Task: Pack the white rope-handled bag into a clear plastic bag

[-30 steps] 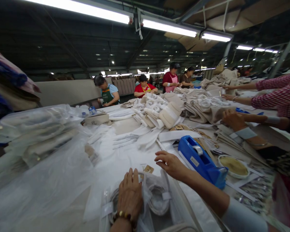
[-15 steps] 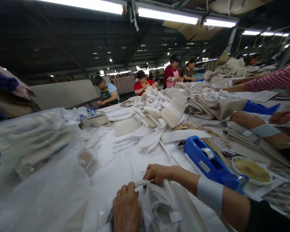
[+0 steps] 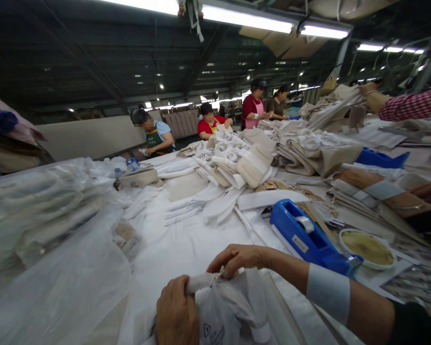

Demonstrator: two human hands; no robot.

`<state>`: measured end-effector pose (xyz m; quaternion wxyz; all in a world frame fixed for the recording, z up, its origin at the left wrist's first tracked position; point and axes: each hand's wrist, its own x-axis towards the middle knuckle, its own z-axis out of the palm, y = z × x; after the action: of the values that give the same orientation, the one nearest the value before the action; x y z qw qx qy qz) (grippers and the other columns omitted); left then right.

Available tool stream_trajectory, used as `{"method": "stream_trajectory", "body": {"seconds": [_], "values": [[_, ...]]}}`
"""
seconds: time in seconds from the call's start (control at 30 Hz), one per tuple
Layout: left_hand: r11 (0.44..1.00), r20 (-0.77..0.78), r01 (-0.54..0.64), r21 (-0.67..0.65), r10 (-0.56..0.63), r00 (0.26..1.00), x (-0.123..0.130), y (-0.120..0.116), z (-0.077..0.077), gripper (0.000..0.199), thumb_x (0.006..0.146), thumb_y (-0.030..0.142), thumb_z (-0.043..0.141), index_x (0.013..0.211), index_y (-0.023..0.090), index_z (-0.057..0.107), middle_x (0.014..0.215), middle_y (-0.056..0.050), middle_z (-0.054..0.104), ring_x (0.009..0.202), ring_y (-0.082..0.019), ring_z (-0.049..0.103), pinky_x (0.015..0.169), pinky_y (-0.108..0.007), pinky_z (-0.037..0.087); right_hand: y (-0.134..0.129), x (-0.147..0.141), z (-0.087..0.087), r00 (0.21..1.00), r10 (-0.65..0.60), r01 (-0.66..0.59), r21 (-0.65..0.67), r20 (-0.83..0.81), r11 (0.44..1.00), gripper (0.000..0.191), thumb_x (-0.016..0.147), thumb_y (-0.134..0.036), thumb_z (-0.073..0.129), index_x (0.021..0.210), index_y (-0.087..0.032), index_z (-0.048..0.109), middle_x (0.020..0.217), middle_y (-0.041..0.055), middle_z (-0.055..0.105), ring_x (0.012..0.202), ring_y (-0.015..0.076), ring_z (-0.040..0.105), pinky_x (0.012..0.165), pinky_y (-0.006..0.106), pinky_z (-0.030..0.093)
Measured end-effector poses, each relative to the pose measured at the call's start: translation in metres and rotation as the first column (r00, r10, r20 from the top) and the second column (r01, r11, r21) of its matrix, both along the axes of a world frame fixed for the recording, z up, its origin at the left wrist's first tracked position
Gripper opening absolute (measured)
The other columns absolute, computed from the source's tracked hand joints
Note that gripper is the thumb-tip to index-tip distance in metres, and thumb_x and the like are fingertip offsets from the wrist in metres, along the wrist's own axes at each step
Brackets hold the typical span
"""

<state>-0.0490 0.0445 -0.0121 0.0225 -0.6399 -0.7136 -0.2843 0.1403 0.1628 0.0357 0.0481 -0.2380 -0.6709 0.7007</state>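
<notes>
The plastic bag point(image 3: 224, 311) was located at the near edge of the view, upon the white-covered desk point(image 3: 170, 261), between the two hands. It bore a printed triangular mark on its front face. Its upper edge was bunched, with a white cord point(image 3: 216, 274) lying against it.

Left grip point(image 3: 177, 309): closed around the bag's upper left portion, fingers folded over the rolled edge. Right grip point(image 3: 239, 261): fingers bent and in contact with the bunched upper edge, beside the cord; whether it was clenched on the plastic could not be determined. A pale band point(image 3: 328, 292) encircled the right forearm.

A blue tape dispenser point(image 3: 307, 237) stood to the right, beyond the right forearm. A round white bowl point(image 3: 368, 249) with yellowish contents was positioned just beside it. Loose clear plastic point(image 3: 61, 268) covered the left side. A heap of beige and white fabric pieces point(image 3: 255, 165) occupied the far centre. At far right, a co-worker's checkered sleeve point(image 3: 413, 103) extended over further fabric.
</notes>
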Motion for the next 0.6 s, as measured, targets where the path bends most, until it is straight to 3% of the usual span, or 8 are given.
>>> {"method": "stream_trajectory", "body": {"seconds": [0.1, 0.3, 0.43, 0.6], "values": [[1.0, -0.017, -0.007, 0.027, 0.008, 1.0, 0.003, 0.001, 0.001, 0.019, 0.08, 0.019, 0.034, 0.089, 0.021, 0.052, 0.083, -0.005, 0.064, 0.079, -0.021, 0.059, 0.073, -0.034, 0.044, -0.003, -0.005, 0.005, 0.997, -0.048, 0.043, -0.064, -0.066, 0.997, 0.037, 0.06, -0.026, 0.067, 0.096, -0.014, 0.068, 0.078, -0.0009, 0.062, 0.072, 0.0109, 0.055, 0.068, 0.021, 0.041], [0.998, 0.036, -0.045, -0.033, 0.047, 0.998, 0.014, 0.001, 0.013, 0.022, 0.078, 0.017, 0.032, 0.084, 0.019, 0.053, 0.079, -0.007, 0.063, 0.076, -0.023, 0.057, 0.07, -0.036, 0.043, -0.003, -0.019, 0.006, 0.999, -0.051, 0.051, -0.065, 0.003, 0.997, 0.027, 0.047, -0.021, 0.072, 0.072, -0.014, 0.064, 0.055, -0.007, 0.054, 0.052, 0.0066, 0.043, 0.049, 0.019, 0.032], [0.998, 0.091, -0.066, -0.015, 0.068, 0.994, 0.019, 0.001, 0.018, 0.021, 0.076, 0.017, 0.031, 0.079, 0.02, 0.052, 0.075, -0.007, 0.062, 0.074, -0.023, 0.057, 0.07, -0.037, 0.043, -0.002, -0.016, 0.002, 0.997, -0.048, 0.051, -0.069, 0.053, 0.996, 0.021, 0.051, -0.021, 0.067, 0.07, -0.014, 0.062, 0.052, -0.0069, 0.052, 0.052, 0.0076, 0.043, 0.049, 0.019, 0.032], [0.998, 0.081, -0.064, 0.023, 0.062, 0.995, 0.017, -0.002, 0.014, 0.02, 0.075, 0.019, 0.032, 0.081, 0.02, 0.051, 0.077, -0.006, 0.063, 0.075, -0.023, 0.057, 0.071, -0.036, 0.043, 0.001, -0.014, -0.002, 0.996, -0.03, 0.035, -0.072, 0.079, 0.997, 0.021, 0.054, -0.014, 0.062, 0.074, -0.013, 0.063, 0.053, -0.0067, 0.051, 0.05, 0.0069, 0.042, 0.048, 0.018, 0.03]]}}
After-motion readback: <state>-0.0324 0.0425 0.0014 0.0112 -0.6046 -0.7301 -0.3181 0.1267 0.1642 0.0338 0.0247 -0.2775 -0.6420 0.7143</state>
